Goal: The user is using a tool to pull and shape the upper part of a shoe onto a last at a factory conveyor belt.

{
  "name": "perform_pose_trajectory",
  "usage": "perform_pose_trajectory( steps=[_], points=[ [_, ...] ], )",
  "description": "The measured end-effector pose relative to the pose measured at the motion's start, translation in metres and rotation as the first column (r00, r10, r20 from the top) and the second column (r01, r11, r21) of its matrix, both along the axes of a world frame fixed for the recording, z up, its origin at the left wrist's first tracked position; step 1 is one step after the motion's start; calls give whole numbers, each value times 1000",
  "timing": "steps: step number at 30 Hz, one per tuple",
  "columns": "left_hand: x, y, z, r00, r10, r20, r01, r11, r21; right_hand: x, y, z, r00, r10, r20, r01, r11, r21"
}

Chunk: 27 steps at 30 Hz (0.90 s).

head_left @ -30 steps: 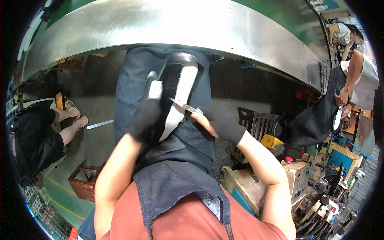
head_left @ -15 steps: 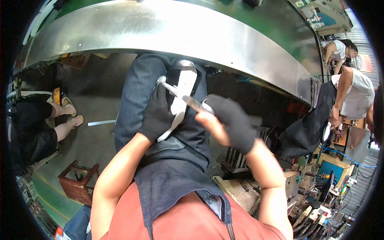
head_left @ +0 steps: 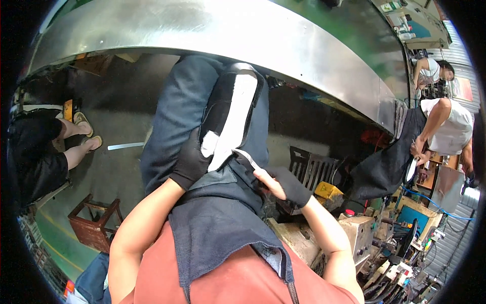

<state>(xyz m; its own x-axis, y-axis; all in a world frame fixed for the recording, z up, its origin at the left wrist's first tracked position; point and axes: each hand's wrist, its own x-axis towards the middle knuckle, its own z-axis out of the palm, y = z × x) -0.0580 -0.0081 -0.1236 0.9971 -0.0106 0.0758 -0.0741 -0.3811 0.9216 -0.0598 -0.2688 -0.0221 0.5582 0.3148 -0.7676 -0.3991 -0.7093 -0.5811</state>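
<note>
A black shoe [head_left: 217, 106] lies along my lap, its long white face [head_left: 240, 101] turned up and its rounded end near the metal bench. My left hand [head_left: 192, 159], in a black glove with a white-covered fingertip, grips the shoe's near left side. In my right hand [head_left: 288, 185], gloved with the thumb bare, is a slim, pale, curved knife-like tool [head_left: 246, 156]. Its tip is close to the near end of the white face; whether it touches cannot be told. My fingers hide the tool's handle.
A long metal bench edge [head_left: 202, 28] runs across ahead. A wooden stool [head_left: 93, 220] stands at left, near a seated person's legs [head_left: 76, 152]. To my right are a dark slatted crate [head_left: 311, 167], a yellow block [head_left: 328, 192], machinery [head_left: 400, 273] and people in white tops.
My right hand and the tool have moved back toward my body, off the middle of the shoe. My left hand has slid nearer me along the shoe, uncovering more of the white face.
</note>
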Motion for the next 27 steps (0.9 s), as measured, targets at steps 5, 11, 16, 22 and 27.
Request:
perform_pose_trajectory(
  steps=[5,11,16,22,27],
  points=[
    [-3,-1,3,995,0,-102,-7,998,-64,30,55,91,929,98,357,-167,971,169],
    [-25,12,11,994,-113,9,113,993,27,26,31,-1,813,226,536,-317,945,82],
    [-28,17,4,924,-139,-357,30,955,-295,-5,2,12,899,152,411,-177,984,24],
    [-23,-1,14,958,-10,-287,-5,999,-53,-6,64,76,599,286,748,-504,860,75],
    [-34,10,3,977,-156,-145,131,977,-168,3,28,-10,710,261,654,-392,918,60]
  ],
)
